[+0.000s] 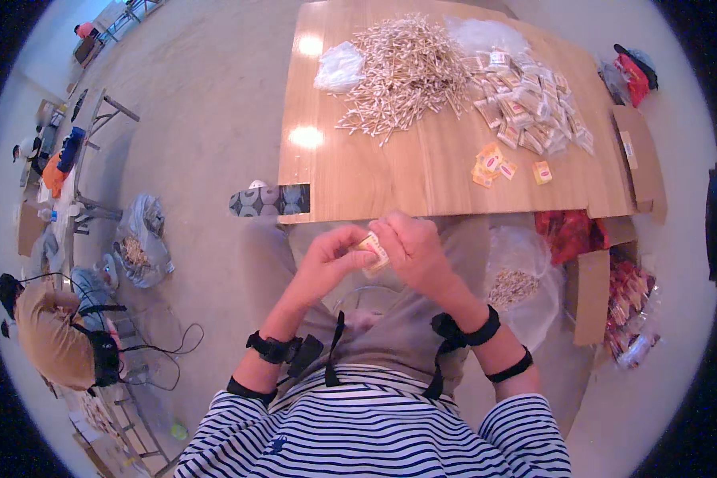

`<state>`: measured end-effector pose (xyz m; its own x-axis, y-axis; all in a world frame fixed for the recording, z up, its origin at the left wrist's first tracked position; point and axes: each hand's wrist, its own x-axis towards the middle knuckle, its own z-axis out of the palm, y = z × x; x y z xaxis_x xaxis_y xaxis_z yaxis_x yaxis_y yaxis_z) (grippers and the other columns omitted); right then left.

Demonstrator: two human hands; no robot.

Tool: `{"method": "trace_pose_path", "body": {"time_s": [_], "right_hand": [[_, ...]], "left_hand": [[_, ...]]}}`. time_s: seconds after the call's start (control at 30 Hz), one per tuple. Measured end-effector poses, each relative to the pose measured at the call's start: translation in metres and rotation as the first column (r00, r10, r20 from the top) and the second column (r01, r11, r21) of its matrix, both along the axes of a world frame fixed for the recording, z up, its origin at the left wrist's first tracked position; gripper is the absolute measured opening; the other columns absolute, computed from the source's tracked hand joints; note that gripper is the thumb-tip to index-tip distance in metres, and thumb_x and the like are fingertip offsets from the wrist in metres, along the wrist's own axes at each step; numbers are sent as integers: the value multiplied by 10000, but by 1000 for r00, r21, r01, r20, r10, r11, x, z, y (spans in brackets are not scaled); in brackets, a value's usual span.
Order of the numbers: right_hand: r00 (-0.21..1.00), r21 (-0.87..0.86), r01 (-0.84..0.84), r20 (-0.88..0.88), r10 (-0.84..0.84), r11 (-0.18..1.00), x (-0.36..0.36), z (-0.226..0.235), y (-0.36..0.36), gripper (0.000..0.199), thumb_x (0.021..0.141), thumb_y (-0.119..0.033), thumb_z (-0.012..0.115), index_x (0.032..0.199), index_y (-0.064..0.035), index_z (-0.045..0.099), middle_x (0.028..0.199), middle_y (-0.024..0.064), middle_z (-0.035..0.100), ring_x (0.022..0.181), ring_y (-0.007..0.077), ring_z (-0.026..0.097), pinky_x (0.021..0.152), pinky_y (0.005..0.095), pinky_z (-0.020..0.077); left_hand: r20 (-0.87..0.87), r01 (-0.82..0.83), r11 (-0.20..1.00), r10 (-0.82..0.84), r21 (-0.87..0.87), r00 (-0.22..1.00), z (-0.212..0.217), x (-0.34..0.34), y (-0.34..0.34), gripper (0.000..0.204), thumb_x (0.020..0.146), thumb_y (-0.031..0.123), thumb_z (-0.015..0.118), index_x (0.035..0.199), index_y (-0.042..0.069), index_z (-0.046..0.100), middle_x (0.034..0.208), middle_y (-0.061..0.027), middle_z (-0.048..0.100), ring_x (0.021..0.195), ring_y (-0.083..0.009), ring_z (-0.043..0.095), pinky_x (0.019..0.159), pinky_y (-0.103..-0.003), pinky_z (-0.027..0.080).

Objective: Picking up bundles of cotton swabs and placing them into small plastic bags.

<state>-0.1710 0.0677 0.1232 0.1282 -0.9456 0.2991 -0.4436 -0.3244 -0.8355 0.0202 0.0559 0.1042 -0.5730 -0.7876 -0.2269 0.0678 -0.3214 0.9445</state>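
Care is best taken that the small clear plastic packet with a yellow label (374,251), pinched between the left hand (327,259) and right hand (413,248) above the lap, is gripped firmly near its edges.

A wooden table (374,171) bears a stick heap (406,72), packets (530,107) and clear bags (340,68).

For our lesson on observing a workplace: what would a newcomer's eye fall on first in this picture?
First, the big heap of pale thin sticks at the far middle of the light wooden table, with a spread of small clear filled packets to its right. Next, near the table's close edge, the left hand and right hand together pinching one small packet. A few orange-yellow sachets lie apart on the table.
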Motion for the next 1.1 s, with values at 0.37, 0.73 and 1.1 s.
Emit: {"method": "trace_pose_path", "body": {"time_s": [0.37,0.73,1.1], "right_hand": [[639,-417,249,-607,-472,874,-112,-74,-103,106,920,-195,574,887,-111,629,677,108,608,611,326,627,534,461,489],[490,-466,260,-691,-532,845,-116,-107,-122,211,965,-255,553,794,-135,571,644,96,623,509,333,618,452,476,492],[990,111,-142,29,140,984,-62,0,-52,225,979,-219,543,998,-27,659,741,137,606,667,292,617,595,388,474]], "left_hand": [[216,-189,982,181,17,959,-54,20,-1,200,899,113,719,1048,1,645,933,-26,679,877,-89,631,791,-252,517],[192,-206,978,195,41,962,-50,8,-8,189,900,79,710,1063,7,645,958,-31,690,899,-109,646,820,-270,525],[140,-238,886,315,-397,939,8,-47,-30,241,876,40,715,1107,37,646,1036,-13,692,957,-120,645,873,-276,517]]}}
